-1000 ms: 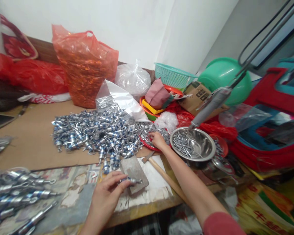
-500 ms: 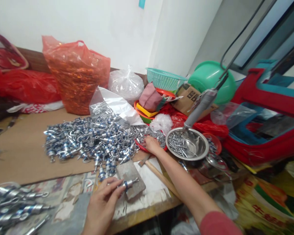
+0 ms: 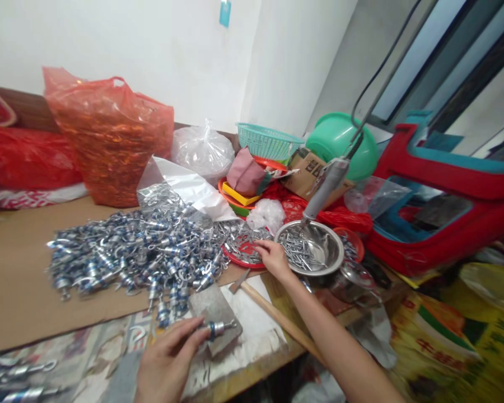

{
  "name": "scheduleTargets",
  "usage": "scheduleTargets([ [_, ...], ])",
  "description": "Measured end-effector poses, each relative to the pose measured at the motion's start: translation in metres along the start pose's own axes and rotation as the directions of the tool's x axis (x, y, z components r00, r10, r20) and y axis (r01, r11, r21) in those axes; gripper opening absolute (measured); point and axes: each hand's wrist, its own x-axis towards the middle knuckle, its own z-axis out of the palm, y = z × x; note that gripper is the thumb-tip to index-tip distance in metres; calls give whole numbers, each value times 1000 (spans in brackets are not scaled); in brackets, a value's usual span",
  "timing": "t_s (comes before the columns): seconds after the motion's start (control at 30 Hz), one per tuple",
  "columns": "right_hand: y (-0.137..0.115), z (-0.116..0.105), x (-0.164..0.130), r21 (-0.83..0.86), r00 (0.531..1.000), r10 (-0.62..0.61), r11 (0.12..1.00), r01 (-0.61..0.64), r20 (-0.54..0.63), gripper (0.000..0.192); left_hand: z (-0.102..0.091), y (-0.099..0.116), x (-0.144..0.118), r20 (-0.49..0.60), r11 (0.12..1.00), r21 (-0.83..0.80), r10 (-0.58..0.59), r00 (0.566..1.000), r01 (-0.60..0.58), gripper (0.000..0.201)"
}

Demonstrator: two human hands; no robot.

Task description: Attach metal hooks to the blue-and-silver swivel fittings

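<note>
Cluttered bench, left hand (image 3: 166, 366) cropped, fitting (image 3: 217, 328) half-hidden

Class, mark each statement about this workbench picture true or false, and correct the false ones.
1. The left hand holds a small metal part with a blue band on a grey block. True.
2. The right hand reaches into the green basin. False: it is at the red plate of small metal pieces, and the green basin lies behind it.
3. The steel bowl holds metal pieces. True.
4. The orange bag lies flat and empty. False: it stands full by the wall.
5. A hammer lies between the two arms. True.
</note>
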Motion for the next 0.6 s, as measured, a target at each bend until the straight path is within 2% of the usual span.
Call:
scheduleTargets([
  [0.17,0,5,5,-28,996,28,999,-26,80,20,0,2,5,31,1000,-25,-15,999,16,29],
  [0.27,-12,18,21,-79,987,43,996,-31,158,14,1,0,7,63,999,-43,11,998,-9,28],
  [0.33,-23,30,35,-108,977,69,993,-48,201,18,2,-2,7,76,998,-67,25,997,-20,27],
  [0.47,-40,51,54,-132,953,143,985,-111,266,28,6,-5,3,6,993,-113,24,1000,-23,28],
  [0.6,-35,55,52,-52,943,161,987,-153,291,28,7,-4,0,-38,990,-132,41,998,-46,26],
])
